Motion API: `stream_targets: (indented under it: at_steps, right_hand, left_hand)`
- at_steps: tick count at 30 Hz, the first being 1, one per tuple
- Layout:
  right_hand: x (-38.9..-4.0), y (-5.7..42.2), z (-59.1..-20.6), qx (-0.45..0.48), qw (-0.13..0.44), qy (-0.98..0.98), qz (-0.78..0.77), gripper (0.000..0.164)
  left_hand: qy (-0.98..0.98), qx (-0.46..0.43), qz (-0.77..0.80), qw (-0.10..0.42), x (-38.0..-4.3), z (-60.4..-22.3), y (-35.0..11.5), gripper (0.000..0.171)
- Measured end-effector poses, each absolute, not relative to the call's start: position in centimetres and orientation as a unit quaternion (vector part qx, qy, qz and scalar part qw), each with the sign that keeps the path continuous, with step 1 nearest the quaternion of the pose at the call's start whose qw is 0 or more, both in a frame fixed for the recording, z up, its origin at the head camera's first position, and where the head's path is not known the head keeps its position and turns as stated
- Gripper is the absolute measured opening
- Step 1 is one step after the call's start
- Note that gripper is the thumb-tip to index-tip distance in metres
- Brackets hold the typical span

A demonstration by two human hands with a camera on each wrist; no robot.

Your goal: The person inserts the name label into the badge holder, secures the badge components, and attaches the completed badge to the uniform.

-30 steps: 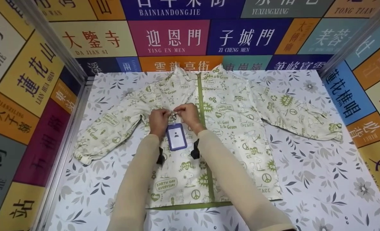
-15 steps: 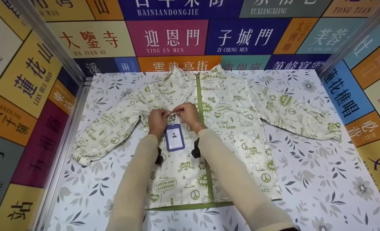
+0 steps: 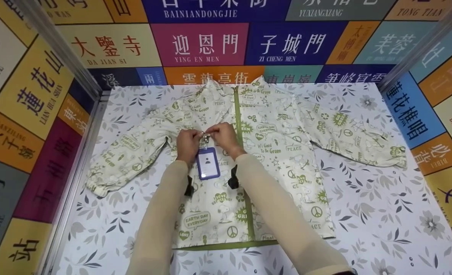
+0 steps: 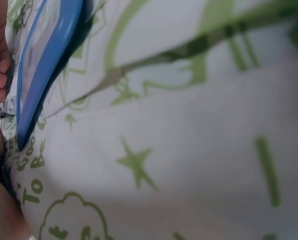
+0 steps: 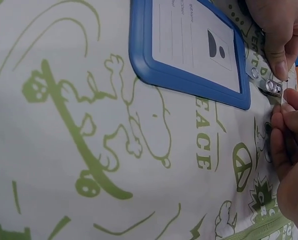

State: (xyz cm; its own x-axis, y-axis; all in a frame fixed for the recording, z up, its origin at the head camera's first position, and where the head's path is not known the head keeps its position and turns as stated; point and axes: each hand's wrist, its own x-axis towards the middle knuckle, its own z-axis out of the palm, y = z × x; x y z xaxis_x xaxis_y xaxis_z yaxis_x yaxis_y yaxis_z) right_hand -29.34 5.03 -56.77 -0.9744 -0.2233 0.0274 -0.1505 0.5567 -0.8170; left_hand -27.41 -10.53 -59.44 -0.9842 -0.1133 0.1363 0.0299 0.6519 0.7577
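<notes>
A cream jacket with green print [image 3: 275, 179] lies spread on the table, its sleeves out to both sides. On its left front rests an ID badge holder [image 3: 208, 175], purple in the head view and blue-rimmed in the wrist views, with a white card inside. A shiny metal clip [image 5: 273, 86] sits at the badge's top end on a clear strap. My left hand [image 3: 188, 145] pinches at this clip, thumb tip right against it in the right wrist view. The fingers of my right hand [image 3: 225, 138] pinch a thin white fabric edge [image 5: 284, 100] beside the clip, partly hidden by the fingertips.
The table is covered with white floral cloth [image 3: 367, 206]. Colourful sign panels [image 3: 199, 45] stand along the back and both sides, close behind the jacket's collar. Black wrist devices [image 3: 233, 182] show by both forearms.
The view and the badge holder shift slightly left, then stay almost still. Both hands keep pinching at the clip, with only tiny finger movement.
</notes>
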Motion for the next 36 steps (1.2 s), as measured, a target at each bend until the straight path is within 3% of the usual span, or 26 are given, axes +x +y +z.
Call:
stream_targets:
  at_steps: [17,36]
  right_hand:
    - [-28.3,4.9,-57.2,-0.052,0.062,0.873,-0.480,0.028]
    - [-28.6,5.6,-58.0,-0.059,0.068,0.864,-0.496,0.030]
  left_hand:
    - [-0.922,0.030,-0.380,0.063,-26.8,-59.2,-10.8,0.017]
    - [-0.958,-0.022,-0.272,0.088,-27.0,-60.3,-11.5,0.031]
